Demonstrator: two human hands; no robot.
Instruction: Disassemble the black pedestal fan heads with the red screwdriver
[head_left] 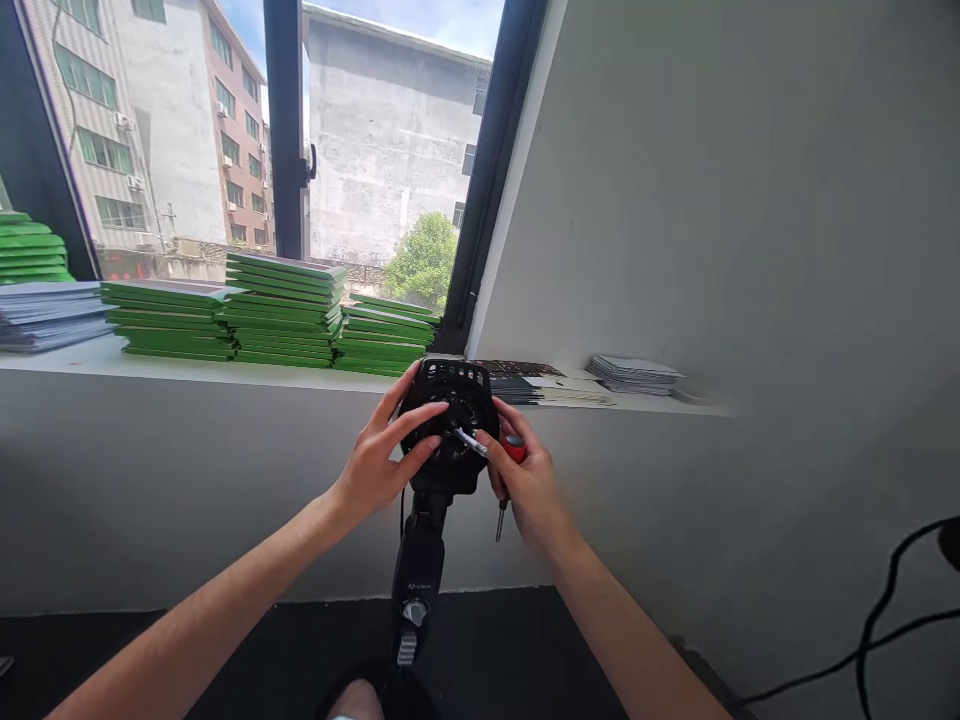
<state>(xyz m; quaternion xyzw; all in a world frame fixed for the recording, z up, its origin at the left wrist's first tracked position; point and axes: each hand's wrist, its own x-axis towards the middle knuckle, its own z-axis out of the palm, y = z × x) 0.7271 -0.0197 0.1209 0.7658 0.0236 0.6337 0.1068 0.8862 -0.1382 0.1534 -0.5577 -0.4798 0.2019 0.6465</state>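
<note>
A black slotted round housing [451, 472] tops a black stand [420, 565] with a silver knob. My left hand [379, 455] rests on the housing's left side, its fingers spread, index finger and thumb reaching over the centre. On the right side, my right hand [529, 475] is closed round a red-handled screwdriver [514, 448], whose shaft points down below the fingers. A thin silver tool [471, 441] lies between that hand's thumb and fingers, its tip at the centre of the housing.
Stacks of green-edged books [281, 310] line the windowsill [60, 366] behind the stand. Papers [634, 374] lie on the sill at right. Black cables [862, 645] hang at lower right. A person's leg [358, 700] shows at the bottom.
</note>
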